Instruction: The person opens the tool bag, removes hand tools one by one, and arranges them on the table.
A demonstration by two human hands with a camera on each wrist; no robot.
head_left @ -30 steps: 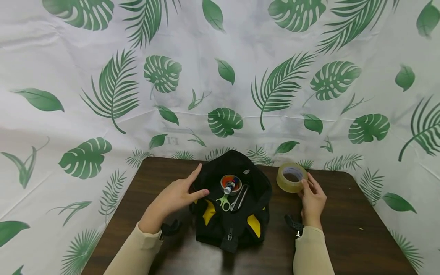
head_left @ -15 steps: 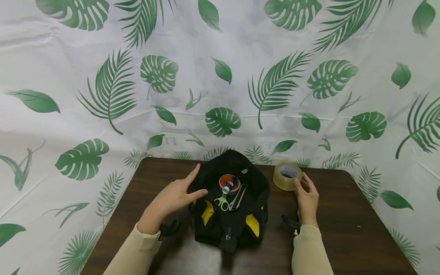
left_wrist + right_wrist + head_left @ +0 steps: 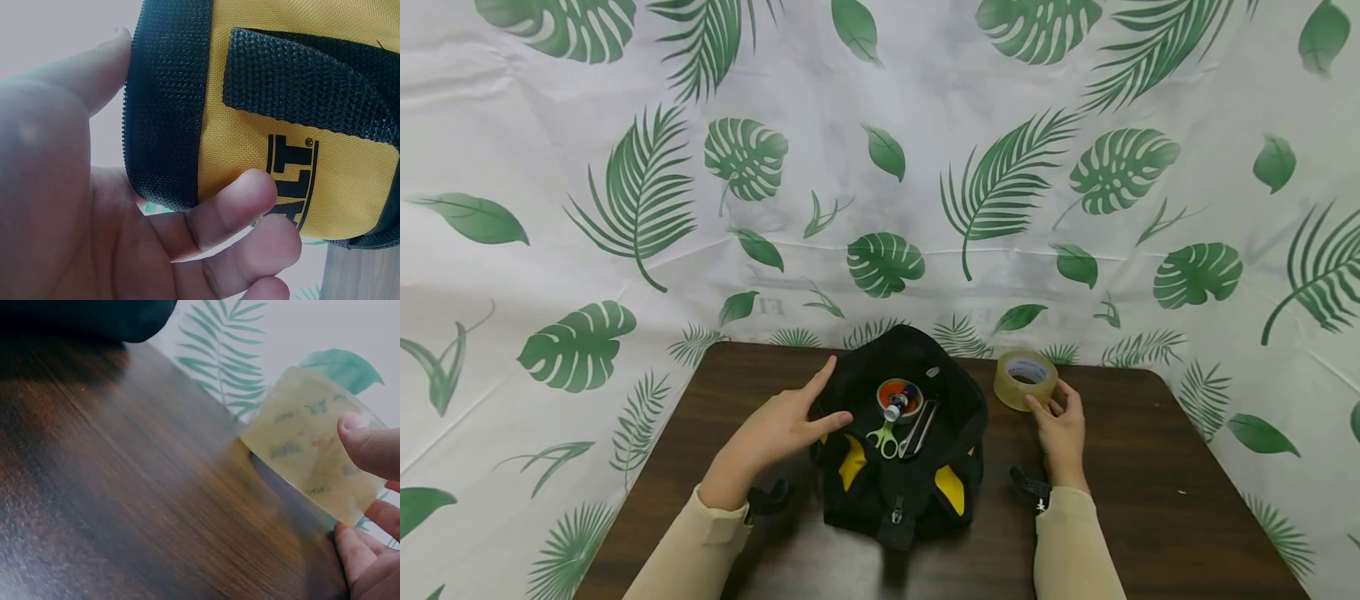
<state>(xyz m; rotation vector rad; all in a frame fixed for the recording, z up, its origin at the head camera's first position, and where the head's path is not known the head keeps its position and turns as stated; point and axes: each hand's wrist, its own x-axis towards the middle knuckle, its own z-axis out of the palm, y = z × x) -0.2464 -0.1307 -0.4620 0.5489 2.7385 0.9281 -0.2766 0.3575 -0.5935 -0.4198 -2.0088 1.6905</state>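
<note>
A black tool bag [image 3: 887, 508] with yellow panels lies open-mouthed in the middle of the table. Inside are an orange-centred tape roll [image 3: 890, 390], a small blue bottle with a white cap [image 3: 896, 408], green-handled scissors [image 3: 887, 442] and a slim dark cutter [image 3: 919, 429]. My left hand [image 3: 775, 429] is spread at the bag's left rim, thumb over the edge; the left wrist view has its fingers [image 3: 250, 194] against the yellow side with black lettering. To the bag's right, my right hand [image 3: 1063, 437] pinches a roll of clear packing tape [image 3: 1011, 392] between thumb and fingers.
The dark wood table [image 3: 1150, 517] carries everything, its far edge near a white leaf-print sheet [image 3: 820, 167]. In the left wrist view a black webbing strap [image 3: 300, 87] stands off the bag's side. A dark wrist strap [image 3: 1030, 487] is by the right sleeve.
My right hand, pinching the packing tape, has shifted a little to the left, toward the bag. The left hand and the bag hold their places; the head view has drifted slightly.
</note>
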